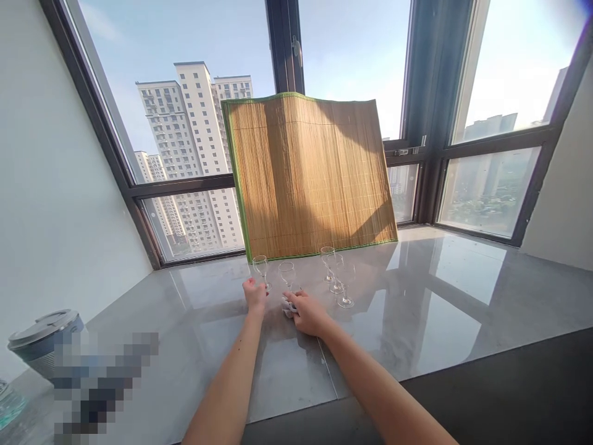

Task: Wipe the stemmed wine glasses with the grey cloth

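Note:
My left hand point(255, 295) is closed at the lower part of a small clear wine glass point(260, 266), its fingers by the stem and foot. My right hand point(308, 311) grips a crumpled white cloth point(289, 308). Just beyond those fingers is a second wine glass point(287, 272), its lower part partly hidden; whether the cloth touches it I cannot tell. To the right, several more clear stemmed glasses point(345, 287) stand upright close together, apart from both hands.
A bamboo mat point(315, 176) with green edging leans against the window behind the glasses. The glossy grey sill point(370, 346) ends at a front edge below my forearms. At the left are a lidded paper cup point(44, 340), a clear greenish container point(10, 405) and a blurred-out patch.

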`<state>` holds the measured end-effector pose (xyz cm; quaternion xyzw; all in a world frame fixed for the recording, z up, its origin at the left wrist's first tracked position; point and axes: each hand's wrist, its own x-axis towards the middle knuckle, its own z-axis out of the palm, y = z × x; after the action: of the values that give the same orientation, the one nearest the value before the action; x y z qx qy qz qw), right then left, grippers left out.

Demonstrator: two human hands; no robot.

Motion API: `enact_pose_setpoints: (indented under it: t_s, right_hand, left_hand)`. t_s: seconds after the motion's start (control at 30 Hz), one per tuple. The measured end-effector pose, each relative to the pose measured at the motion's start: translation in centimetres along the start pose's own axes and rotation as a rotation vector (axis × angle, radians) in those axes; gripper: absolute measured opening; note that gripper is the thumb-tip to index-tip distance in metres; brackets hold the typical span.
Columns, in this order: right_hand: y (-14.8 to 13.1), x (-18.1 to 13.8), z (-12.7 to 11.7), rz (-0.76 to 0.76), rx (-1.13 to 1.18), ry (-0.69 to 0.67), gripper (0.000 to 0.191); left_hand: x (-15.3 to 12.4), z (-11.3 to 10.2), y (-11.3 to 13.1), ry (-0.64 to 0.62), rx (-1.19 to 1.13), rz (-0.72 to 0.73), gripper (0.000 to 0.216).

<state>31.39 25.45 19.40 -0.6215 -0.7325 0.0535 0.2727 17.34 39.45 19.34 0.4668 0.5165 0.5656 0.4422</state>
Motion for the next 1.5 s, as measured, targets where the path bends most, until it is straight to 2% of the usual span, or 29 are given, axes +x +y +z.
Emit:
enact_pose_setpoints:
  t_s: [0.1, 0.2, 0.37, 0.53, 0.77, 1.0, 1.13, 1.27, 1.33, 1.4, 1.5]
  right_hand:
    - [-0.1, 0.4, 0.1, -0.007, -0.040, -0.047, 0.066]
    - [-0.2, 0.6, 0.3, 0.026, -0.092, -0.057, 0.061]
    - [0.0, 0.6, 0.3, 0.182, -0.176, 0.002, 0.058]
    - [2.0, 0.9, -0.1, 0.371, -0.160, 0.063, 0.058]
    - [4.4, 1.5, -0.4, 0.393, -0.044, 0.064, 0.059]
    - [4.4, 1.7, -0.7, 0.369, -0.053, 0.065, 0.057]
    - [3.9, 1.3, -0.8, 0.313, -0.107, 0.120, 0.053]
    - [3.4, 1.2, -0.7, 0.314, 0.053, 0.195, 0.053]
    - [3.1, 1.1, -0.6, 0.252, 0.167, 0.264, 0.053]
    - [2.6, 1.0, -0.5, 0.124, 0.248, 0.351, 0.052]
    - [1.7, 0.6, -0.5, -0.019, 0.269, 0.462, 0.052]
  left_hand:
    - [0.4, 0.3, -0.1, -0.198, -0.228, -0.084, 0.072]
    - [0.7, 0.2, 0.0, -0.331, -0.316, -0.169, 0.070]
    - [1.0, 0.1, 0.0, -0.326, -0.328, -0.208, 0.051]
    - [0.9, 0.6, -0.3, -0.308, -0.181, -0.133, 0.022]
    - [-0.7, 0.6, -0.4, -0.332, 0.067, 0.022, 0.024]
    - [-3.2, 0.6, 0.4, -0.371, 0.286, 0.234, 0.026]
    - [-3.5, 0.9, 0.6, -0.292, 0.347, 0.374, 0.019]
    - [-3.6, 0.7, 0.8, -0.208, 0.427, 0.450, 0.021]
    - [-3.7, 0.5, 1.0, -0.183, 0.550, 0.477, 0.022]
    - [-4.1, 0.5, 1.2, -0.189, 0.709, 0.512, 0.022]
    - [-4.8, 0.6, 1.3, -0.280, 0.916, 0.581, 0.021]
